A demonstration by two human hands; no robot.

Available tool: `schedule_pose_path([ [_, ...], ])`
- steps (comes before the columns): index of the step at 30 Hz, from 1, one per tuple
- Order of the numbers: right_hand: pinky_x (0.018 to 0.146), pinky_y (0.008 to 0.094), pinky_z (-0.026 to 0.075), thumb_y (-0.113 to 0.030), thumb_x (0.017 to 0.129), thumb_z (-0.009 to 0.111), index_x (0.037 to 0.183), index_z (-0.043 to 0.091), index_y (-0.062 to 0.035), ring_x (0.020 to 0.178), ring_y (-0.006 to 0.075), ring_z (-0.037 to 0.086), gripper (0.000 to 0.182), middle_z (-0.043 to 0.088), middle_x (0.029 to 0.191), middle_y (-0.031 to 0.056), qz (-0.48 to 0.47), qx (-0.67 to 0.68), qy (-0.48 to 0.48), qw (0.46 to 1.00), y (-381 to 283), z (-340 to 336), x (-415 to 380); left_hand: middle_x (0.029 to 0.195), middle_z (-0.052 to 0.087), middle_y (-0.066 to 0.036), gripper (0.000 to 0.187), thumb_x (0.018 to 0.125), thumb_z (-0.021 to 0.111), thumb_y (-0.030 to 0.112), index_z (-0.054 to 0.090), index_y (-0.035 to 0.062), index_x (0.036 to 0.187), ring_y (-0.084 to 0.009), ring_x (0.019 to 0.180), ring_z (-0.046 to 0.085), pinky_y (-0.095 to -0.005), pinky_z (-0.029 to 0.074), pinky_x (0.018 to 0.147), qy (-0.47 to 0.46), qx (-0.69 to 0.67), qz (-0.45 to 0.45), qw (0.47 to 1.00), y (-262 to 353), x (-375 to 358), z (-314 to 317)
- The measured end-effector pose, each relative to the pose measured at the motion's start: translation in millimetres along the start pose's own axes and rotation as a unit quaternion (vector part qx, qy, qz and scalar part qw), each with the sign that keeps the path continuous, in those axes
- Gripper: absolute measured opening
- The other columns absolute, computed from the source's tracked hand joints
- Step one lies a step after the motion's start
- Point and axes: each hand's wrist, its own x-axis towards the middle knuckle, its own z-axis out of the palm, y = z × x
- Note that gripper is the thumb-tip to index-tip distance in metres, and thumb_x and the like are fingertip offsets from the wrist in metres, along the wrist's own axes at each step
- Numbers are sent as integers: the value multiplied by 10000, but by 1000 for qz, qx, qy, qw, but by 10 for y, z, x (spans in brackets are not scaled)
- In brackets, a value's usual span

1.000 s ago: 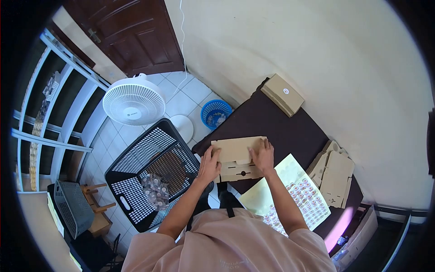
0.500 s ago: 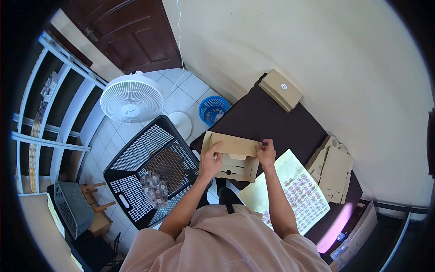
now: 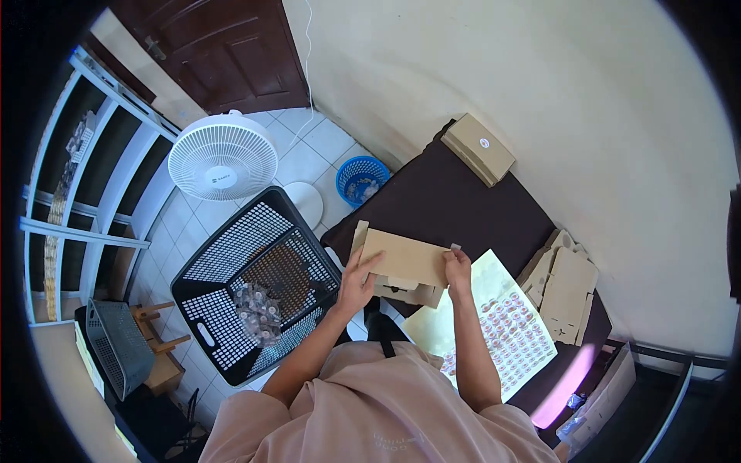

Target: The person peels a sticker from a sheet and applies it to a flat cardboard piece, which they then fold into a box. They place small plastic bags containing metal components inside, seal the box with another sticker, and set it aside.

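A brown cardboard box (image 3: 407, 257) is between my hands over the near edge of the dark table, its lid folded down over most of the opening. A strip of the box's front still shows below the lid. My left hand (image 3: 358, 279) grips the left side, fingers lying on the lid and thumb hidden. At the right end, my right hand (image 3: 458, 272) pinches the lid's corner near a small side flap. Close to my right forearm lies a pale sheet of round stickers (image 3: 513, 332).
A closed box with a round sticker (image 3: 480, 150) sits at the table's far corner; flattened cardboard pieces (image 3: 567, 293) lie right. To the left are a black basket (image 3: 224, 231) holding small clear-wrapped items, a white fan (image 3: 222, 158) and a blue bin (image 3: 359, 166).
The box's lid has come down toward me, covering most of the interior that was visible before. My right hand has moved slightly down with the lid's right corner.
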Motion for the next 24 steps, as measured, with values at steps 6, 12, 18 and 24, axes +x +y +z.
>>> schedule_pose_path([
  [6, 725, 303, 478, -238, 905, 612, 1007, 629, 46, 763, 165, 618, 302, 673, 860, 103, 2, 102, -78, 992, 60, -44, -15, 1367, 411, -253, 518, 727, 578, -125, 654, 89, 1193, -398, 1261, 443, -409, 368, 1062, -21, 19, 6, 1000, -1, -23, -31],
  [12, 786, 392, 488, -296, 875, 660, 1018, 650, 16, 779, 299, 622, 343, 669, 857, 143, -116, -293, 11, 949, -234, -113, -90, 1332, 494, -148, 439, 737, 613, -71, 689, 104, 1133, -366, 1319, 377, -434, 367, 1072, -87, 115, 35, 989, -130, 177, -92],
  [18, 968, 463, 405, -300, 824, 706, 972, 711, -66, 1123, 335, 564, 277, 695, 968, 124, -394, -379, -162, 821, -778, -31, -329, 1181, 631, -138, 353, 763, 626, -35, 696, 78, 1090, -324, 1173, 546, -398, 425, 1015, -164, 60, 14, 985, -236, 545, -97],
  [24, 971, 509, 391, -178, 839, 636, 932, 710, -71, 1051, 336, 573, 160, 680, 936, 138, -390, -404, -187, 806, -832, 190, -3, 1185, 622, -167, 323, 863, 570, 35, 613, 58, 1182, -355, 1113, 570, -410, 455, 935, -210, 8, -65, 976, -227, 810, -105],
])
